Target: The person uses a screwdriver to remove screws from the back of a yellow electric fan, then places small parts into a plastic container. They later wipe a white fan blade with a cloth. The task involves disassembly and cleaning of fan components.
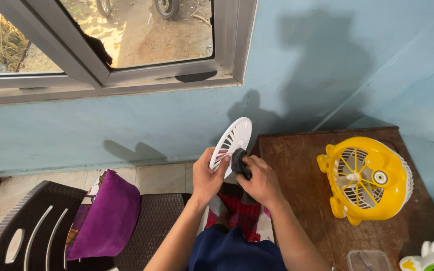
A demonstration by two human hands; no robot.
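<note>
Two hands met just off the worktop's (297, 165) left edge, w/ a blue wall (126, 125) and grey-framed window (111, 75) behind. Going down in size: dark plastic chair (36, 226) at lower left w/ a purple cushion (109, 213) on it, then the brown worktop carrying a yellow fan body (365, 178) lying on its back, front grille off, hub and spokes showing. Near the bottom edge sat a clear plastic box (368, 260) and part of a white-and-green object (430, 258).

Left hand (208, 175) was closed on the rim of a white round fan grille (233, 140), held up on edge in the air, well apart from the fan body. Right hand (261, 181) was closed round a dark cloth (240, 164) pressed against the grille's face. Judged step: wiping the grille, approx. mid-way. Further wiping would call for a steady left grip while the cloth worked across the slats, poss. turning the grille for the other face.

Hard to tell: grille's far side, how dirty the slats were, the box's contents. White-green object was cut off by the frame.
</note>
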